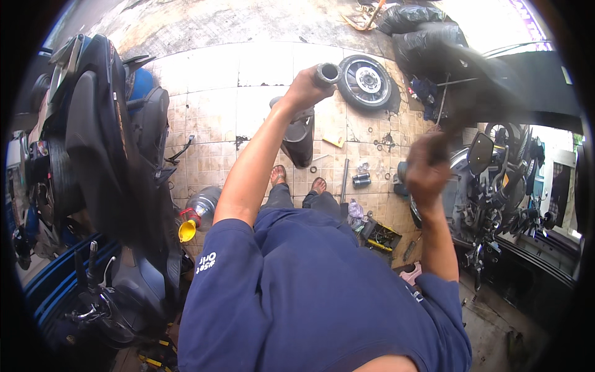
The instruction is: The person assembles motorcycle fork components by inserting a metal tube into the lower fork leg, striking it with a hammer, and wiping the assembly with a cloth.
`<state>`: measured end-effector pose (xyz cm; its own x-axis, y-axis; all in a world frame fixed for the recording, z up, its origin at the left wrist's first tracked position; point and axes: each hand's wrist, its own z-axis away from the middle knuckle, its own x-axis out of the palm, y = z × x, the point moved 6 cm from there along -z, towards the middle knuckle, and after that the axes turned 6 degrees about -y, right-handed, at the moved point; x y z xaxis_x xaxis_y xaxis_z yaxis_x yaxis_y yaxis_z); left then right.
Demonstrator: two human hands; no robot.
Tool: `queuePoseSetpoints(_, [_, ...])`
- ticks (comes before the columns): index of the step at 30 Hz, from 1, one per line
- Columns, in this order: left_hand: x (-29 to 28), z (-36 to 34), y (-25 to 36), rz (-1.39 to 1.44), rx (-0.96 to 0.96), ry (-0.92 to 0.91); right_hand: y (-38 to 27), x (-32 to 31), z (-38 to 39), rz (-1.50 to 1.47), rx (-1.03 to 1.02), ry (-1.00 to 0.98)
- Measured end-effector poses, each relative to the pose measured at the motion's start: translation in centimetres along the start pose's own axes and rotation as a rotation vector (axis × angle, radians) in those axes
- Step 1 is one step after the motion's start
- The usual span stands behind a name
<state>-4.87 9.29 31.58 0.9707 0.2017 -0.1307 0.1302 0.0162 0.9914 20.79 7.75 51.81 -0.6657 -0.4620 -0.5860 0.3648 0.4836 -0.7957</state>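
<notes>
My left hand (304,90), raised in front of me, is closed around a grey metal tube (328,72) with an open round end facing up. Below that hand is a dark, tapered muffler-like body (299,142); whether tube and body are one piece I cannot tell. My right hand (427,167) is raised on the right, smeared by motion but closed around a dark handle. From it a large dark blurred shape (483,84) stretches up and to the right; its kind is not clear. My feet stand on the tiles just below the dark body.
A wheel with tyre (368,82) lies ahead on the tiled floor. Motorcycles stand left (93,124) and right (496,180). Near my feet are a dark cylinder (361,180), a long bar (344,180), a toolbox (379,237) and a big bottle (202,204) with a yellow funnel (187,231).
</notes>
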Motion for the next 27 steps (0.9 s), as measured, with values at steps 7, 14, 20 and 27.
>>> queuePoseSetpoints(7, [-2.1,2.1,-1.2,0.025,-0.027,0.017,-5.2,-4.8,-3.3,-0.399,0.025,0.162])
queuePoseSetpoints(14, [0.7,0.4,0.5,0.075,-0.002,-0.042,-2.7,-1.2,-2.7,-0.052,-0.268,0.232])
queuePoseSetpoints(20, [0.4,-0.3,-0.7,0.008,0.03,-0.015,4.1,4.5,-2.8,-0.124,0.208,-0.031])
queuePoseSetpoints(27, [-1.7,-3.4,-3.5,0.142,0.071,-0.012,13.2,2.9,6.7,-0.218,0.369,0.137])
